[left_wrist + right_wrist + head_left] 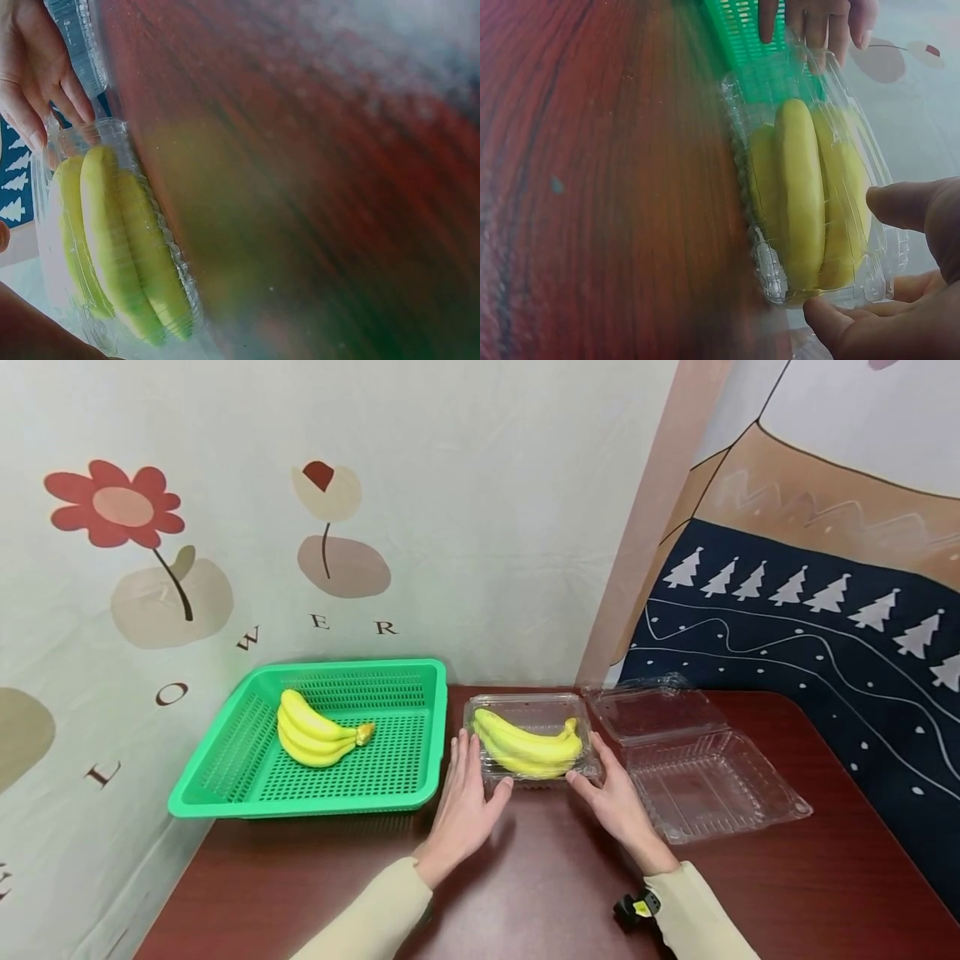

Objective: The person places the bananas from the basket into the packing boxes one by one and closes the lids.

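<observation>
A clear plastic clamshell container [525,700] with a bunch of yellow bananas [525,747] inside stands between my two hands, its lid down over the fruit. My left hand [461,806] lies along its left side with fingers straight and touching the wall, the thumb by the front edge. At the opposite end my right hand [618,797] grips the front right corner, thumb and fingers on the plastic. The right wrist view shows those fingertips [821,319] on the end of the container, with several bananas [802,195] visible through it.
On the left stands a green plastic basket [431,735] holding another bunch of bananas [315,735]. To the right lies a second clear clamshell [712,785], its lid folded back toward the wall. The dark red-brown table [525,877] meets patterned hangings at its back.
</observation>
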The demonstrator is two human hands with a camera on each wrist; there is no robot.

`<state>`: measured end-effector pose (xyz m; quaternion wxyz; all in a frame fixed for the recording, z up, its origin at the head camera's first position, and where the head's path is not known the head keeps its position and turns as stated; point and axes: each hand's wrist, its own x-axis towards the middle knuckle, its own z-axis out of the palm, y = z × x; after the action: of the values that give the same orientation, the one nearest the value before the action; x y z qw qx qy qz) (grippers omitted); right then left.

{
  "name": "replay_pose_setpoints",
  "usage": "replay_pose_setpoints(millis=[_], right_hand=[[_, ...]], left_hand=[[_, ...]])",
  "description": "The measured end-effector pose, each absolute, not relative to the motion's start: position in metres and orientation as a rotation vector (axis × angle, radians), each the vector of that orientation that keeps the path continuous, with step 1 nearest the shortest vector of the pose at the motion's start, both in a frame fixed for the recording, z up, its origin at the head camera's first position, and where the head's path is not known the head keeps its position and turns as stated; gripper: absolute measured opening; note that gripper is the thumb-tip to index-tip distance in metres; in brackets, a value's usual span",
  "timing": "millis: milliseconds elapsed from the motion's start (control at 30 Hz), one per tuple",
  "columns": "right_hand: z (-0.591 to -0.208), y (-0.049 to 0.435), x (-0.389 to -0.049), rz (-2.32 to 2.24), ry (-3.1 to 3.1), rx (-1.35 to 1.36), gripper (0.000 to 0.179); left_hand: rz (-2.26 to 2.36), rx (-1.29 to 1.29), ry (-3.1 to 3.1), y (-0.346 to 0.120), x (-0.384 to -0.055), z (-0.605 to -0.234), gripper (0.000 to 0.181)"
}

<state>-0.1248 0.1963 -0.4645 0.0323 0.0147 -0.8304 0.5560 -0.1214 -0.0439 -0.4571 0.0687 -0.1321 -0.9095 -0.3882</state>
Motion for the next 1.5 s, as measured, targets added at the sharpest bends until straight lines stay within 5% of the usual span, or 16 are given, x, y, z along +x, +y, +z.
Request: replay_pose_setpoints(millis=[633,1500], right_hand=[[-0.46,0.189,-0.097,1.408,-2.623,0.175,0.086],[-0.437,0.138,-0.074,1.078,-2.583,0.607,0.084]], left_hand=[[-1.006,-0.675,-2.667,-0.062,-0.085,-0.428,0.085],[-0.745,-0.824,-2.56,-0.142,-0.097,-0.391,0.078]])
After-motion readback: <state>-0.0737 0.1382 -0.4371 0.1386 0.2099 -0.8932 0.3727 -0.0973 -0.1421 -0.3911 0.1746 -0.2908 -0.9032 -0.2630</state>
